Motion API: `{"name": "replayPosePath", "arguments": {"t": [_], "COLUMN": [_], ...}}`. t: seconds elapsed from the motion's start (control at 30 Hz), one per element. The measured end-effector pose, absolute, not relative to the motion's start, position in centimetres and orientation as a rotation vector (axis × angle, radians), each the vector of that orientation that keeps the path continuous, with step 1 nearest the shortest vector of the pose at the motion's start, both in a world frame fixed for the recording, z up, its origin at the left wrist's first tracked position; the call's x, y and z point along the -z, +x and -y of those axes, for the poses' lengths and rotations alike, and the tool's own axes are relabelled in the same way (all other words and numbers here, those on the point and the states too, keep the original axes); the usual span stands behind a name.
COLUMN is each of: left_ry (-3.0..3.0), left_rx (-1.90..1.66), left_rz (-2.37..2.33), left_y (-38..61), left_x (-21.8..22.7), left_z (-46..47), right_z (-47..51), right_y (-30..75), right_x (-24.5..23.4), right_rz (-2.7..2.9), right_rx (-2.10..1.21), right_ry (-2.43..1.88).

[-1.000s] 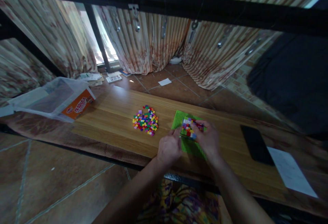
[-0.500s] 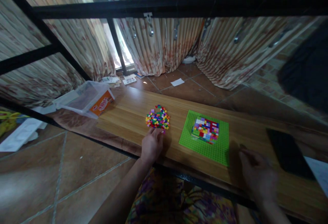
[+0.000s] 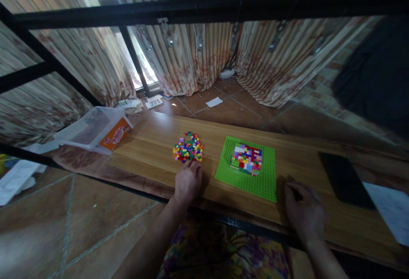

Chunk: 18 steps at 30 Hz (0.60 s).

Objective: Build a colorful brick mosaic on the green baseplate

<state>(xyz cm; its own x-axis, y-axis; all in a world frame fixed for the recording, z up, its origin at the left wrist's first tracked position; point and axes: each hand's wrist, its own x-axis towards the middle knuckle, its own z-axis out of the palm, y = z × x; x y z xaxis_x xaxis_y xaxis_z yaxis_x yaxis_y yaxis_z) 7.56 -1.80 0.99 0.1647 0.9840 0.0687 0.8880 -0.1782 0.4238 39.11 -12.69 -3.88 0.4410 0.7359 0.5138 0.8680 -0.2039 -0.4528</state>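
My left hand (image 3: 189, 180) is closed at the near edge of a loose pile of small coloured building bricks (image 3: 188, 146). Its fingertips point away from me, and whatever they pinch is hidden. To the right of the pile lies a green baseplate (image 3: 268, 187). A block of many-coloured bricks (image 3: 246, 159) is built up on its middle. Just right of the plate, my right hand (image 3: 305, 208) rests over the table with fingers curled and thumb against the forefinger. Nothing shows between them, though the inside of the hand is hidden.
A clear plastic box (image 3: 92, 130) with an orange label stands at the table's left end. At the right lie a dark flat tablet-like thing (image 3: 347, 181) and a paper sheet (image 3: 388, 208). A black metal bar (image 3: 204, 10) crosses above the wooden table (image 3: 147, 138).
The whole view has shifted, so the table's things sit further left. My right hand is slightly closer to the baseplate. A pink spot by my left fingertips no longer shows.
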Motion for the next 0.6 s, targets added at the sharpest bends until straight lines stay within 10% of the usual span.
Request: {"name": "replayPosePath", "arguments": {"t": [0.6], "left_ry": [1.808], "left_rx": [-0.986], "left_rz": [-1.219], "left_y": [17.6], "left_x": [-1.9], "left_z": [0.0], "right_z": [12.5], "right_y": [39.0], "right_x": [4.5], "right_rz": [1.345], "right_rx": [0.248], "right_ry": [-1.982]}}
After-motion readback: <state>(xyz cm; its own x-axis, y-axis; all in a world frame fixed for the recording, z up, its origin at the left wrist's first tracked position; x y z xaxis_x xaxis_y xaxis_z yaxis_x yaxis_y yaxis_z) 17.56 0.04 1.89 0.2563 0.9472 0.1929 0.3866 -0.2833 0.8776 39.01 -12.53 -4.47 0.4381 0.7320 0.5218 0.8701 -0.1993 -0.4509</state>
